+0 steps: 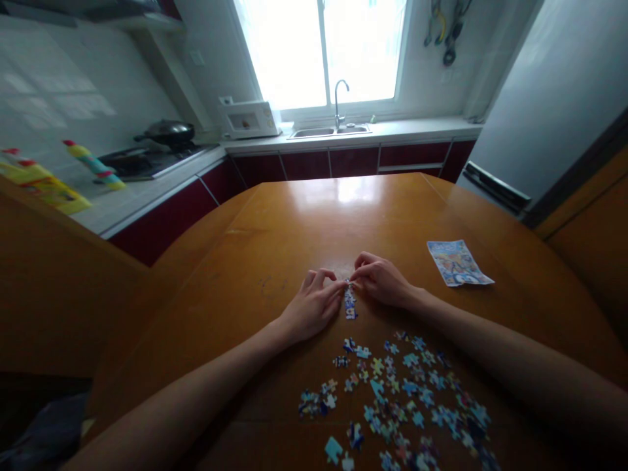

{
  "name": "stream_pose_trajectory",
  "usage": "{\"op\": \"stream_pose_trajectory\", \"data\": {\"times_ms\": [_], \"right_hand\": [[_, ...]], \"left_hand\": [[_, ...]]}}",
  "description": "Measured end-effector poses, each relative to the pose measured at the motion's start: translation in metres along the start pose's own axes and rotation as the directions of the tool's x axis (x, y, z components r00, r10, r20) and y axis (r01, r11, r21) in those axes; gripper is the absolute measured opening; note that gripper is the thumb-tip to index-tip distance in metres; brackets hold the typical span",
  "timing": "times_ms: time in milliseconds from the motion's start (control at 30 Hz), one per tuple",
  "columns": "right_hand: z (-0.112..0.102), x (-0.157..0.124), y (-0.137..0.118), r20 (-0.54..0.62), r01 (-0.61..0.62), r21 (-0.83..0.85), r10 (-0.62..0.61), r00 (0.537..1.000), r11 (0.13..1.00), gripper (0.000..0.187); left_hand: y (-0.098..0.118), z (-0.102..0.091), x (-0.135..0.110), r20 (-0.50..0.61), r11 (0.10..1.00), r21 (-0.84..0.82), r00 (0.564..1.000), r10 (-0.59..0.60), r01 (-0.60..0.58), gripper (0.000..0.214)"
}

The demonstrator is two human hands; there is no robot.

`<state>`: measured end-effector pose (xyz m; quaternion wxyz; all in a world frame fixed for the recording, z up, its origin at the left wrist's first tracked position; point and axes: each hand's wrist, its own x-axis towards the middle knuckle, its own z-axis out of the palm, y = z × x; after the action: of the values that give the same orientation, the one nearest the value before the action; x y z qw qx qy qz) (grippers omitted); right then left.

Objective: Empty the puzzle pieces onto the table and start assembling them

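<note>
The wooden table (245, 242) spreads out in front of me, its far part bright with light from the window (279, 52). To my right stands the tall refrigerator (544, 111). Beyond the table a pale counter (412, 128) runs under the window, above dark red cabinets (307, 166), and bears a white microwave (249, 120) just left of the sink (336, 131). Over on my left, a dark lidded wok (169, 133) sits on the stove, with yellow bottles (49, 190) nearer to me on the same side.

My forearms reach in from both sides of the table, and my left hand (314, 306) and right hand (381, 281) nearly meet near its middle. A colourful printed sheet (457, 263) lies flat to the right of my right hand, well apart from it. Below my hands, mostly between my forearms, are scattered many loose puzzle pieces (377, 387), blue, green and yellow among them.

The narrow strip of joined pieces (350, 309) lies between my hands, running toward me. My fingertips come together at its far end, the fingers bent; at this size I can't tell whether they pinch a piece or only press on it.
</note>
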<state>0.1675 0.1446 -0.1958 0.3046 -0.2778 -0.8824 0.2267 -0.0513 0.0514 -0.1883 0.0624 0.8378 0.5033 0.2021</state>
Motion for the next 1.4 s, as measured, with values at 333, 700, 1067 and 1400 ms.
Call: {"op": "stream_pose_trajectory", "data": {"times_ms": [333, 700, 1067, 1400], "right_hand": [[0.003, 0.004, -0.001, 0.073, -0.006, -0.061, 0.010, 0.997, 0.998, 0.026], [0.003, 0.004, -0.005, 0.071, 0.028, -0.083, -0.022, 0.997, 0.996, 0.025], [0.012, 0.003, 0.010, -0.048, 0.024, -0.005, -0.025, 0.999, 1.000, 0.021], [0.009, 0.005, 0.004, -0.015, -0.011, -0.014, 0.011, 1.000, 1.000, 0.027]], "left_hand": [[0.000, 0.001, -0.001, -0.003, 1.000, -0.001, 1.000, -0.003, 0.003, 0.034], [0.001, -0.001, 0.001, -0.009, 1.000, -0.016, 1.000, -0.010, 0.010, 0.036], [-0.003, 0.002, 0.001, -0.018, 1.000, -0.018, 1.000, 0.006, -0.007, 0.035], [-0.001, 0.000, 0.001, 0.011, 1.000, 0.011, 1.000, -0.008, 0.008, 0.035]]}}
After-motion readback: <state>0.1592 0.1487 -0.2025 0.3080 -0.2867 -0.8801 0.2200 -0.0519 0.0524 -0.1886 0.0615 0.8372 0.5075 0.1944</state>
